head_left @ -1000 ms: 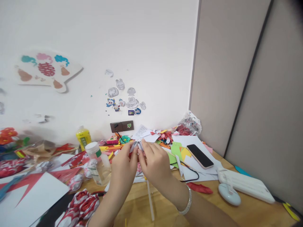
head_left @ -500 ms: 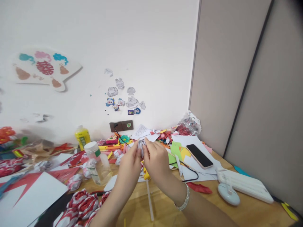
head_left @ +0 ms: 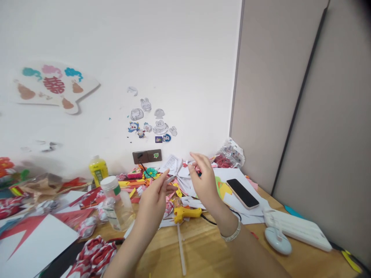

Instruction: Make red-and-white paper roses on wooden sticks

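Observation:
My left hand (head_left: 155,200) pinches the near left end of a pleated white paper (head_left: 182,175), which fans out above the table clutter. To its right, my right hand (head_left: 205,183) is raised with thumb and fingers apart, holding nothing; a bracelet circles that wrist. Below and between the hands lies a yellow glue gun (head_left: 188,212) with a black cord. A pale glue stick (head_left: 181,251) points from its rear toward the table's front edge.
A lidded clear jar (head_left: 117,206) and a yellow bottle (head_left: 98,170) stand at left. Red-and-white twisted paper pieces (head_left: 94,256) lie in front. At right are a phone (head_left: 242,193) and a white lamp-like device (head_left: 298,227). Coloured paper scraps line the wall.
My hands have parted; the right has let go of the pleated paper and lifted to the right. The paper now shows spread out, and the glue gun is uncovered.

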`<state>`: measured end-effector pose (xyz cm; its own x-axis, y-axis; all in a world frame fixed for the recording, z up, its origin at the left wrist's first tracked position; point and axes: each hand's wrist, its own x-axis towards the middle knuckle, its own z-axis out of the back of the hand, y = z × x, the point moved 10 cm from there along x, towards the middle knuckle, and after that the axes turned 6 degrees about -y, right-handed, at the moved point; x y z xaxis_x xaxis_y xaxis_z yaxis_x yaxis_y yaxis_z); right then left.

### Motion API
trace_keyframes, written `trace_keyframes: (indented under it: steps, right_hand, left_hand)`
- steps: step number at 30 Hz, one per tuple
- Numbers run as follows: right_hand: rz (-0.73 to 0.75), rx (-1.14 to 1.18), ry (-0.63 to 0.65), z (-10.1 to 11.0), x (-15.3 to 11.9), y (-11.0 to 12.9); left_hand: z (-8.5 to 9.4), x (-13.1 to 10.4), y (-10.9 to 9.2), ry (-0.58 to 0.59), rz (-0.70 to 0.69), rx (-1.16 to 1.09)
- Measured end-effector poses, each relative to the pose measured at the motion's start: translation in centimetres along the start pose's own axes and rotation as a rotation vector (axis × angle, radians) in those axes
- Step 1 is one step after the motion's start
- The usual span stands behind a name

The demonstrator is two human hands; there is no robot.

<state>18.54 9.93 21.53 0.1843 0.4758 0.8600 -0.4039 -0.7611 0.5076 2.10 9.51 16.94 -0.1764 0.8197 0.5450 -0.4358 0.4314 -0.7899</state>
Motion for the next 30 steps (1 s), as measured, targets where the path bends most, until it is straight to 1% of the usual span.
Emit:
trace_keyframes:
  steps: [2, 3, 5, 7, 8, 10, 12, 15, 18, 21, 25, 27, 30]
  right_hand:
    - [-0.078, 0.039, 0.032, 0.1, 0.4, -1.1]
    - [-0.109, 0.058, 0.091, -0.4, 0.4, -1.5]
    - [-0.167, 0.095, 0.257, -2.0, -0.1, -2.0]
    - [-0.212, 0.151, 0.418, -3.6, -0.9, -2.1]
    - [-0.218, 0.179, 0.466, -4.2, -1.2, -1.9]
    - [-0.193, 0.209, 0.493, -4.7, -1.5, -1.3]
    - [-0.155, 0.204, 0.482, -4.8, -1.6, -0.6]
    - [-0.145, 0.198, 0.473, -4.9, -1.9, -0.2]
    - [-0.108, 0.150, 0.472, -4.9, -1.9, 0.1]
    - [-0.037, 0.073, 0.490, -4.8, -1.7, 0.5]
    - [0.030, 0.051, 0.533, -4.6, -1.6, 1.0]
    - [0.054, 0.049, 0.550, -4.5, -1.6, 1.1]
    - [0.107, 0.053, 0.593, -4.5, -1.8, 1.0]
  left_hand:
    - [0.2, 0.0, 0.0, -0.022, -0.010, 0.024]
    - [0.2, 0.0, 0.0, -0.026, -0.015, 0.033]
    - [0.2, -0.1, -0.1, -0.027, -0.016, 0.018]
    - [0.1, -0.2, 0.0, -0.030, 0.016, -0.069]
    - [0.0, -0.2, 0.2, -0.035, 0.048, -0.126]
    - [-0.3, -0.3, 0.7, -0.046, 0.119, -0.233]
    - [-0.6, -0.3, 1.0, -0.059, 0.159, -0.287]
    - [-0.9, -0.3, 1.2, -0.080, 0.183, -0.288]
    - [-1.0, -0.3, 1.1, -0.068, 0.190, -0.207]
    - [-0.7, -0.2, 0.1, 0.001, 0.104, -0.058]
    - [-0.7, -0.1, -1.7, 0.129, -0.094, 0.099]
    - [-0.5, -0.1, -2.3, 0.141, -0.189, 0.177]
    - [-0.4, -0.1, -2.5, 0.120, -0.277, 0.276]
